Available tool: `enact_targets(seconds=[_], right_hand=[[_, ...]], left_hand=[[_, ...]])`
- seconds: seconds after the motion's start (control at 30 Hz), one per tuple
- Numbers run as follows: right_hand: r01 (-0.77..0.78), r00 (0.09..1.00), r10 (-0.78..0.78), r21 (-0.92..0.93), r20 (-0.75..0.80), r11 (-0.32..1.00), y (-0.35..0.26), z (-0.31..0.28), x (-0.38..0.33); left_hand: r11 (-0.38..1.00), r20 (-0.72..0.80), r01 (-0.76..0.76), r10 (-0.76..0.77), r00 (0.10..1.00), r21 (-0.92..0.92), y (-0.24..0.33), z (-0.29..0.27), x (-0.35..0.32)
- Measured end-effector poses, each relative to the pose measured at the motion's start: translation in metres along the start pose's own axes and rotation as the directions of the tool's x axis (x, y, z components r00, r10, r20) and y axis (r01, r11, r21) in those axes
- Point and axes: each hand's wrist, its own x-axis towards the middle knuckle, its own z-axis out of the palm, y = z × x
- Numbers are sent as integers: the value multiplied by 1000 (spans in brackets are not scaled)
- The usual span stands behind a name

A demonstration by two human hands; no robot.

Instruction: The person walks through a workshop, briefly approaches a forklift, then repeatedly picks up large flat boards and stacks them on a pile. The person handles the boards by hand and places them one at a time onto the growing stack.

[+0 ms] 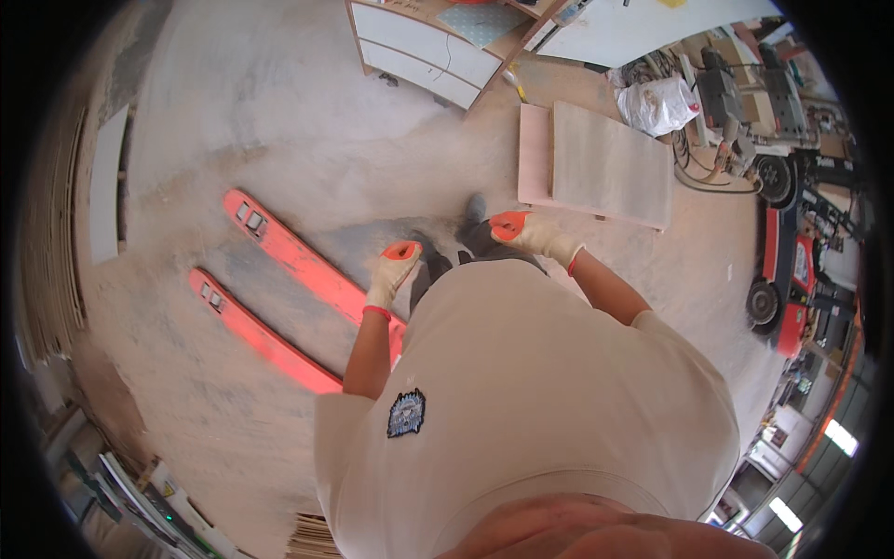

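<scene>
My left hand [395, 267], in a cream work glove with an orange coated palm and a red cuff, hangs in front of my body. Its fingers are curled in, and I see nothing in them. Nearby on its left lie the two red forks [296, 250] of a pallet truck, low over the floor; my shirt hides their rear ends. A matching glove covers my right hand [531, 235], also loosely closed with nothing visible in it. My dark shoe [476, 207] shows close to that hand. Flat boards [610, 160] lie beyond it on the right.
A white-fronted cabinet [424, 51] stands ahead. At the right are a white plastic bag [657, 104], a hose [712, 184] and a red and black wheeled vehicle [780, 270]. Stacked sheets [56, 242] and a white panel [108, 186] line the left side.
</scene>
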Motion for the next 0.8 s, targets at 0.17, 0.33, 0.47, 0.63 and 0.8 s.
enact_targets(seconds=[0.17,0.33,0.47,0.63,0.8], right_hand=[[20,951,-251,778,179,628,-73,-4,47],[11,987,-157,962,33,274,-165,-12,117],[-124,930,-343,991,135,56,-203,-52,163],[-277,904,-329,960,273,35,-243,-60,205],[-200,913,-305,949,271,246,-210,-77,241]], left_hand=[[633,-2,-89,137,991,-769,68,-29,14],[571,-149,-153,55,987,-806,189,-49,72],[778,-412,-259,0,911,-572,217,-95,122],[912,-427,-193,22,904,-361,195,-155,162],[989,-181,143,-148,972,-41,137,-206,222]])
